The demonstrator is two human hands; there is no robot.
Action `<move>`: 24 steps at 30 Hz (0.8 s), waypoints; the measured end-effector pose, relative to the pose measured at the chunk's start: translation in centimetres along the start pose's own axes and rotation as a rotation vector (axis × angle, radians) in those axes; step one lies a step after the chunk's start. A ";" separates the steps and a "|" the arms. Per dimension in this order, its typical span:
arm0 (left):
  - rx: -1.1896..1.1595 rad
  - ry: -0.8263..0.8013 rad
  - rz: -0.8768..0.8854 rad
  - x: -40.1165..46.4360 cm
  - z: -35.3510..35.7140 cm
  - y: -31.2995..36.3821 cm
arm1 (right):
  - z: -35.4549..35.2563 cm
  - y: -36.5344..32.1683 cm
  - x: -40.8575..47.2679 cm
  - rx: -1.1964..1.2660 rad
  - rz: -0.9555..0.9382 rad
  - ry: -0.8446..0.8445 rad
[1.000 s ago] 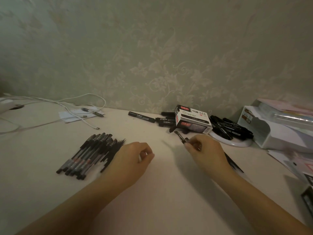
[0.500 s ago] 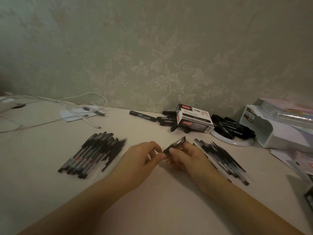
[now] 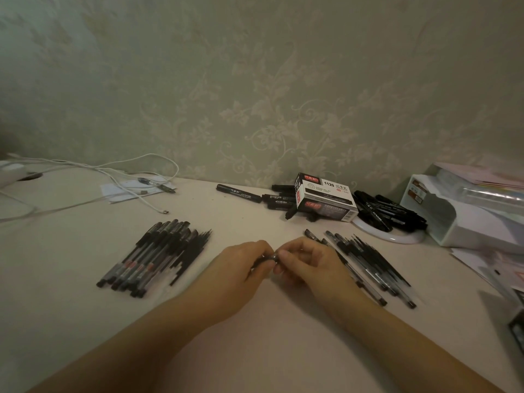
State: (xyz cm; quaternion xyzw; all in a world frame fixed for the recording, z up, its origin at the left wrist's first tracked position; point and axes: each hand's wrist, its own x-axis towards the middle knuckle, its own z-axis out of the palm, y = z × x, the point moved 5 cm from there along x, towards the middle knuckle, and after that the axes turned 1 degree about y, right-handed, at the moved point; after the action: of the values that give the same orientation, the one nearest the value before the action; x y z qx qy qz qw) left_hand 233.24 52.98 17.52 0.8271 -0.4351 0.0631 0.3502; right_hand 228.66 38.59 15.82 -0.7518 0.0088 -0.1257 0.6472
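Now the left hand and right hand have closed in together, both pinching the pen between them; earlier it tilted upward. Only a short dark stretch shows between their fingertips.

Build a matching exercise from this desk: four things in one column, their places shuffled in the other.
Things
1. pen
2. marker box
3. white cable
4. white plate

Places
A. far left, lying in loops
B. right of the box, under a heap of black markers
C. pinched between the left hand and the right hand
D. middle back, printed 1120

Pairs: 1-C, 2-D, 3-A, 4-B.
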 end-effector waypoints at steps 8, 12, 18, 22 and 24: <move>0.193 0.022 0.000 0.1 -0.5 -0.2 | 0.3 -0.1 0.0 0.035 -0.030 -0.042; 0.229 0.043 -0.014 0.1 -0.9 -0.3 | 0.0 -0.2 0.0 0.027 -0.039 -0.013; 0.223 0.066 -0.071 0.0 -0.9 -0.5 | -0.9 0.1 0.1 0.028 -0.024 0.115; 0.114 0.062 -0.118 -0.1 -1.1 -1.0 | -2.1 -0.1 0.2 -0.376 -0.078 0.252; 0.082 0.062 -0.110 -0.1 -1.0 -1.0 | -2.2 -0.2 0.1 -0.584 -0.119 0.257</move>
State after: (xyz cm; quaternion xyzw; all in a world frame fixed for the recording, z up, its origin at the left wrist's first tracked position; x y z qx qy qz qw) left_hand 234.14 54.10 17.70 0.8611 -0.3749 0.0872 0.3323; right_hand 228.25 36.47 16.27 -0.8828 0.0822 -0.2495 0.3893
